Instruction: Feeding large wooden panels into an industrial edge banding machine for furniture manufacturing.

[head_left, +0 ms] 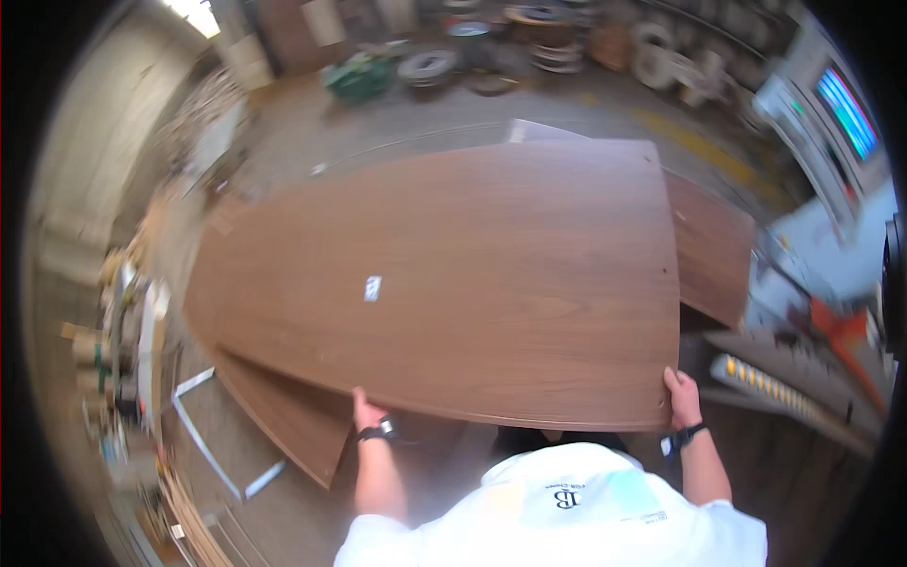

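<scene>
Fingers of our left hand [368,414] and right hand [685,402] grip the large brown board [472,283] at its near edge, thumbs uppermost. It spreads out before us, overlapping a second board [293,416] at lower left and a third board [713,250] at right. Beyond, on the floor [416,115], we see a blurred green bundle [359,79] and pale round object [427,70], contents unclear.

Right hand [684,399] partly beneath panel [453,274], screen [847,111] blurred
</scene>
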A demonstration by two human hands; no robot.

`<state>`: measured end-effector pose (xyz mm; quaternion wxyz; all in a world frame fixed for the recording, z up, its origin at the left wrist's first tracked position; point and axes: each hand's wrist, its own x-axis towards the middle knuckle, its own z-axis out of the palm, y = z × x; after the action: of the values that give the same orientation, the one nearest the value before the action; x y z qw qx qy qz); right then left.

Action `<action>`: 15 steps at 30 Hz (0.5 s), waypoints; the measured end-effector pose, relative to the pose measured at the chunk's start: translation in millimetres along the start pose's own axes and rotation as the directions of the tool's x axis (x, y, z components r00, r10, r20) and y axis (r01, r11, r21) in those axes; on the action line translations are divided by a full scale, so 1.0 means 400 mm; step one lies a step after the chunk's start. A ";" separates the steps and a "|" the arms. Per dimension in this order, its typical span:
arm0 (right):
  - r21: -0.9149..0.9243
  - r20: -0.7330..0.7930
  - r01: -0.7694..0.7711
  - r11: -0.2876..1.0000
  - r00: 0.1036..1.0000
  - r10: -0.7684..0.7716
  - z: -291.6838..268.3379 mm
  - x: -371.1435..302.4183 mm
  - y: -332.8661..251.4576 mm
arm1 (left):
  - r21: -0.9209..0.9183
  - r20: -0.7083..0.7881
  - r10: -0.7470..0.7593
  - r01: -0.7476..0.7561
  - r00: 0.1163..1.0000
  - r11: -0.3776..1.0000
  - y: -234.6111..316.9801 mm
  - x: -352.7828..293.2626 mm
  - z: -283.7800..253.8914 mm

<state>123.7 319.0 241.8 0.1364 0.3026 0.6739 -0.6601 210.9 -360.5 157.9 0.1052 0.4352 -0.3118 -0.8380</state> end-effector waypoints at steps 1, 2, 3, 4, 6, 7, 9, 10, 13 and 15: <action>-0.008 -0.064 -0.003 1.000 0.998 0.002 -0.026 -0.021 0.008 | 0.001 -0.040 -0.004 0.004 0.999 1.000 0.044 0.002 -0.022; -0.090 -0.149 0.015 0.996 0.988 -0.029 -0.032 -0.052 0.003 | 0.068 -0.026 -0.027 0.029 0.999 0.997 0.091 0.011 -0.073; -0.072 -0.208 0.010 0.997 0.978 -0.025 -0.056 -0.062 0.038 | 0.129 -0.008 -0.042 0.043 0.999 0.991 0.110 0.029 -0.110; -0.203 -0.328 0.001 0.979 0.942 -0.069 -0.113 -0.066 0.088 | 0.245 -0.093 -0.014 0.037 0.996 0.969 0.074 0.073 -0.091; -0.485 -0.487 -0.077 0.871 0.851 -0.196 -0.127 -0.105 0.124 | 0.377 -0.237 -0.043 0.133 0.971 0.917 0.072 0.111 -0.131; -0.622 -0.537 -0.144 0.769 0.794 -0.286 -0.103 -0.134 0.112 | 0.390 -0.298 -0.134 0.249 0.945 0.887 0.066 0.121 -0.168; -0.588 -0.608 -0.193 0.785 0.746 -0.273 -0.109 -0.173 0.117 | 0.429 -0.382 -0.180 0.347 0.906 0.834 0.049 0.140 -0.190; -0.618 -0.590 -0.181 0.765 0.750 -0.300 -0.101 -0.169 0.121 | 0.438 -0.334 -0.131 0.277 0.933 0.856 0.067 0.150 -0.250; -0.636 -0.609 -0.206 0.744 0.726 -0.319 -0.124 -0.176 0.134 | 0.439 -0.321 -0.202 0.335 0.925 0.834 0.052 0.137 -0.305; -0.662 -0.636 -0.267 0.701 0.695 -0.335 -0.190 -0.201 0.165 | 0.494 -0.281 -0.320 0.422 0.905 0.760 -0.023 0.104 -0.249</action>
<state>241.7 371.0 242.4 -0.0452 0.4437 0.8775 -0.1763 266.1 -415.0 82.2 -0.1635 0.5736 -0.4328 -0.6759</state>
